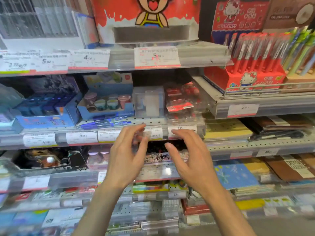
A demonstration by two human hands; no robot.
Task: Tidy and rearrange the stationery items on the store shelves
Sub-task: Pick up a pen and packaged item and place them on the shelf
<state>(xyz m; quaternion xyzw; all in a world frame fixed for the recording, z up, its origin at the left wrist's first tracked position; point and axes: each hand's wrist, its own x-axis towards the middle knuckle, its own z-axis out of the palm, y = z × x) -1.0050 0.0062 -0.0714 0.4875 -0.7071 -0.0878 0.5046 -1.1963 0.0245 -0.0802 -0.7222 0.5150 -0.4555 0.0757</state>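
Observation:
My left hand [127, 156] and my right hand [189, 156] hover side by side in front of the middle shelf's price rail [81, 137], fingers spread and loosely bent, holding nothing. Between them shows a dark display box with a doodle-printed front [158, 156] on the shelf below. Above the hands, on the middle shelf, stand a clear plastic box [148, 101] and red-labelled clear packs [180, 101]. Loose blue pens [105, 122] lie along that shelf's front edge, left of my hands.
A blue tray of small round pots [105, 103] and a dark blue display box [46, 106] sit to the left. Red cartoon-cat pen boxes [247, 72] stand on the upper right shelf. Notebooks [237, 174] fill the lower right shelves. Price labels [156, 57] line every rail.

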